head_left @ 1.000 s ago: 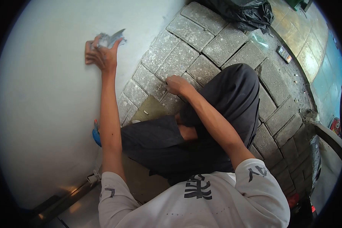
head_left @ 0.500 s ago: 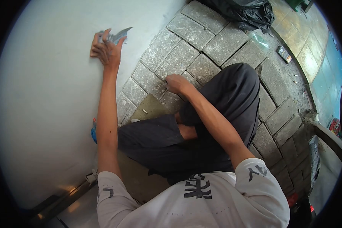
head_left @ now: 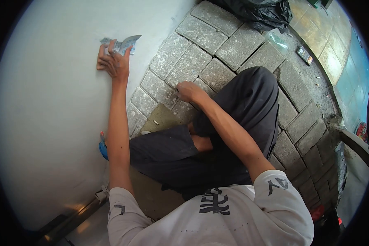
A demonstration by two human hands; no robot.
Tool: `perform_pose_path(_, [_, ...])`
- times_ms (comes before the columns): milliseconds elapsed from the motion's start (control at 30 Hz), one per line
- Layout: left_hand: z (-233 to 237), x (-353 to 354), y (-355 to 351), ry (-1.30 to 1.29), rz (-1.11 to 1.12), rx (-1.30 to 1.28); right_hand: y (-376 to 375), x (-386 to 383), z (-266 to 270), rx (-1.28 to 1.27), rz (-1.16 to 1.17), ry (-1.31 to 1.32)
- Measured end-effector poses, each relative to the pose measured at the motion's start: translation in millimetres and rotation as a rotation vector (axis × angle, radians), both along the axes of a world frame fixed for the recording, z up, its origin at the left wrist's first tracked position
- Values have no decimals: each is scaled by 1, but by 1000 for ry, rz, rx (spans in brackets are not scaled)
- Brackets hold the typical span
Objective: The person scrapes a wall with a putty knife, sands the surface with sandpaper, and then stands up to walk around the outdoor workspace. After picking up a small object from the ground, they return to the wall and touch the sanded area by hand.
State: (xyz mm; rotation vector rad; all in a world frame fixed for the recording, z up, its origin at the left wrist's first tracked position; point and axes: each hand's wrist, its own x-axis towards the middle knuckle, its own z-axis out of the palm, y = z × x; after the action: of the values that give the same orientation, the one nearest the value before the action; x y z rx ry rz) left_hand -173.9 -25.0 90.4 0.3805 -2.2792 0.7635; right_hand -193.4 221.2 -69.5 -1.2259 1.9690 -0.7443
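Note:
My left hand (head_left: 115,63) presses a curled grey sheet with printing on its back (head_left: 129,44) against the white wall (head_left: 61,102). Its fingers are bent over the sheet, and one corner bends away from the wall beside the thumb. Part of the sheet is hidden under the fingers. My right hand (head_left: 187,91) is closed and rests low over the grey paving blocks (head_left: 186,63), near my bent knee; what it holds, if anything, is hidden.
A black plastic bag (head_left: 270,14) lies at the top. Beyond the pavers are a small pack (head_left: 304,55) and clear plastic (head_left: 277,42). A blue object (head_left: 103,150) sits by the wall beside my left forearm. A curved rail (head_left: 354,143) is at the right.
My left hand has moved slightly down the frame with the sheet, and more of the sheet's printed face shows. My right hand has hardly moved.

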Motion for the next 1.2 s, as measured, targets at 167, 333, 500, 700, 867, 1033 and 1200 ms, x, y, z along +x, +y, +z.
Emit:
perform_pose_path(167, [18,5,10,-48,87,-24,2,-1,1,-14,15,-16])
perform_pose_path(333, [29,2,18,-81,60,-30,2,-1,2,-15,12,-17])
perform_pose_path(500, [36,0,23,-166,47,-5,3,-1,3,-13,13,11])
perform_pose_path(700, [42,4,24,-276,-73,25,0,0,3,-4,-4,-1])
perform_pose_path(867, [53,2,20,-325,-69,-49,3,-1,4,-5,8,4])
perform_pose_path(1033, [50,-1,23,-259,-32,-35,5,0,8,-14,9,18])
perform_pose_path(1200, [47,-8,24,-318,-3,-38,3,-2,8,25,15,0])
